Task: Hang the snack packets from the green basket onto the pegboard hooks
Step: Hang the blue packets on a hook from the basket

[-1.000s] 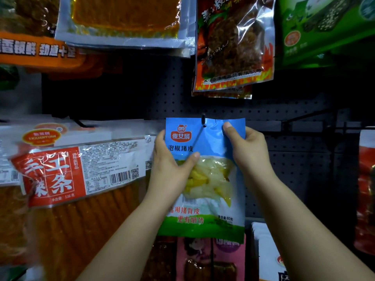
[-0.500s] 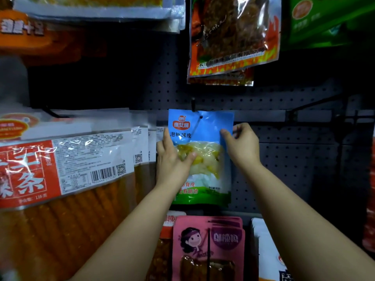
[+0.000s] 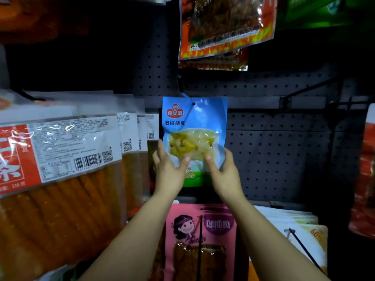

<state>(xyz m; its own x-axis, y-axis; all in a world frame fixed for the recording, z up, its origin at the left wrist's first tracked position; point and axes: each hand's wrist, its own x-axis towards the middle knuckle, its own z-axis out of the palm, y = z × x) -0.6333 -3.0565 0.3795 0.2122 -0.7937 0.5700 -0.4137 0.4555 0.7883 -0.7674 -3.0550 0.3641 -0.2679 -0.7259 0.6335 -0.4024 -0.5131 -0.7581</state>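
A blue and green snack packet [image 3: 194, 122] with yellow pickled pieces hangs flat against the dark pegboard [image 3: 274, 151], its top hole threaded on a black hook [image 3: 183, 92]. My left hand [image 3: 168, 171] grips the packet's lower left side, thumb on its front. My right hand [image 3: 224, 173] holds the lower right side, thumb pressed on the clear window. The green basket is out of view.
Large orange stick-snack packets [image 3: 60, 179] hang close on the left. A flame-printed packet [image 3: 225, 27] hangs above, a pink packet [image 3: 200, 240] on a hook below, white packets [image 3: 294, 226] at lower right, a red packet [image 3: 365, 169] at the right edge. An empty hook [image 3: 308, 88] juts out right.
The packet has slid back along the hook toward the pegboard. Both hands have moved down from its top corners to its lower half, and my view has shifted downward.
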